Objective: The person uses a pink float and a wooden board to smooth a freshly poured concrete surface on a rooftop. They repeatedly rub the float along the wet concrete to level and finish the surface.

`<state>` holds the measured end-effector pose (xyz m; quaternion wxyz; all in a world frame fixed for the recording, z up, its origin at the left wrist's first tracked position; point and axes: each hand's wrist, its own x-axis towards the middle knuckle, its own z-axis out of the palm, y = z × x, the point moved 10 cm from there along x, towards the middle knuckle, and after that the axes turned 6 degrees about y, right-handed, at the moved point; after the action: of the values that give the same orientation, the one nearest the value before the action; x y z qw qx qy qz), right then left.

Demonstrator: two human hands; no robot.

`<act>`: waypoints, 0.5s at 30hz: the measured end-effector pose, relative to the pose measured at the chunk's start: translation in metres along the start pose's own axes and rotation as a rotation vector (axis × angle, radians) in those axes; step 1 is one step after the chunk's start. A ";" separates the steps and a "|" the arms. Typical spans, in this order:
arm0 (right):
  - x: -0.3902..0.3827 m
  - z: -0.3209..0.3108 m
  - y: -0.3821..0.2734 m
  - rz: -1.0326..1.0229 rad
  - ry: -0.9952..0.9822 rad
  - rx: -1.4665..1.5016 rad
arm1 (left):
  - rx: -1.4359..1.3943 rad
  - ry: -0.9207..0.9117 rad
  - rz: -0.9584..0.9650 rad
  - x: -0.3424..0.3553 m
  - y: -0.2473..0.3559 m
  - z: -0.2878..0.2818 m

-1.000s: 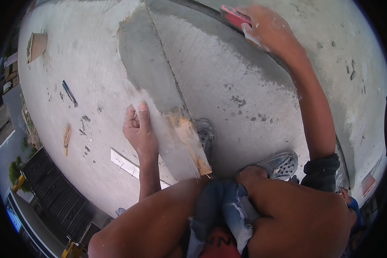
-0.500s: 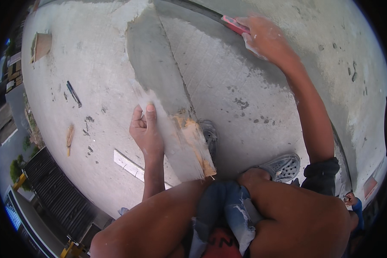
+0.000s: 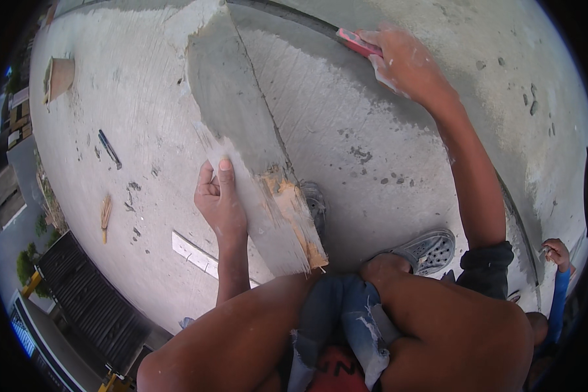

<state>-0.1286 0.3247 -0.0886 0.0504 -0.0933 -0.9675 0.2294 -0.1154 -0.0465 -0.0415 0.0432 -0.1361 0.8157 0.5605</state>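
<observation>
My left hand (image 3: 221, 199) grips the left edge of a long board (image 3: 242, 111) smeared with grey cement, its near end showing bare tan wood; the thumb lies on top. At the upper right my right hand (image 3: 408, 68) is closed on a red-handled tool (image 3: 356, 40), which sits on a dark band (image 3: 302, 18) with wet grey cement along it. White residue coats my fingers.
A pen-like tool (image 3: 109, 149), a brush (image 3: 105, 219), a white strip (image 3: 193, 253) and a bucket (image 3: 61, 80) lie to the left, near a black gate (image 3: 81, 300). My grey clogs flank the board's end. Another person's hand (image 3: 556, 253) and blue sleeve appear at lower right.
My left hand and the board have shifted slightly right in view. My right hand stays on the tool at the band. The other person's hand has moved upward at the right.
</observation>
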 end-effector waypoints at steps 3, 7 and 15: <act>-0.002 -0.005 -0.002 0.056 -0.010 -0.016 | 0.003 -0.001 -0.010 -0.001 -0.001 0.000; -0.007 -0.011 -0.005 0.118 -0.060 -0.031 | 0.017 -0.008 -0.001 -0.001 0.000 0.001; -0.027 -0.021 0.007 0.056 0.027 -0.007 | 0.004 -0.039 0.008 -0.003 0.001 0.011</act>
<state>-0.0984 0.3349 -0.0748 0.0567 -0.1234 -0.9646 0.2262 -0.1135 -0.0359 -0.0436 0.0570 -0.1217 0.8164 0.5616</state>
